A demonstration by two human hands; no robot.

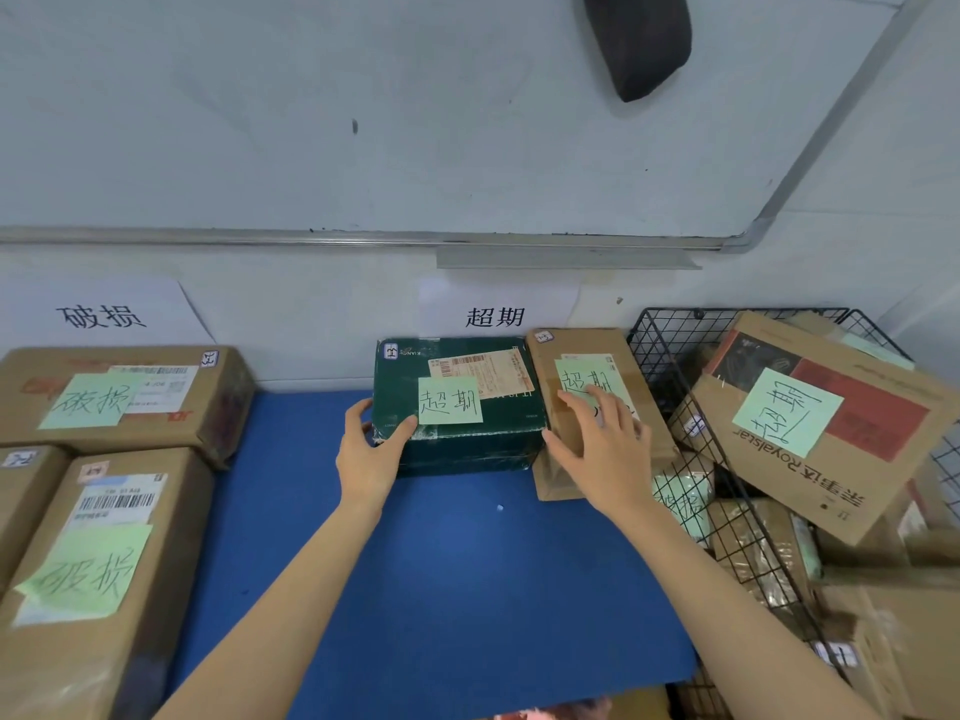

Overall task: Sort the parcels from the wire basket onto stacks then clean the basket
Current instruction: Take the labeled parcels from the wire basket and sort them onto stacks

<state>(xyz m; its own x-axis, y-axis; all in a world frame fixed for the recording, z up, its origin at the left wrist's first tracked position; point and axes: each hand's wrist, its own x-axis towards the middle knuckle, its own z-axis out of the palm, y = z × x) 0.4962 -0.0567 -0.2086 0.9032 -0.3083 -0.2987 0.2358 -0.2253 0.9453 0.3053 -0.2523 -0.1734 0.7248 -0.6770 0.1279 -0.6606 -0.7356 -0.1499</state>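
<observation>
Sorting step: the left hand [371,454] grasps the dark green cardboard box [457,449] at the tabletop's [441,563] far edge. The right hand [597,444], released, presses the brown cardboard parcel [571,350]. Next, probably the black wire basket [670,356].

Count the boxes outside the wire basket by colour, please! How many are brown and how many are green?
brown boxes: 4
green box: 1
Total: 5
</observation>
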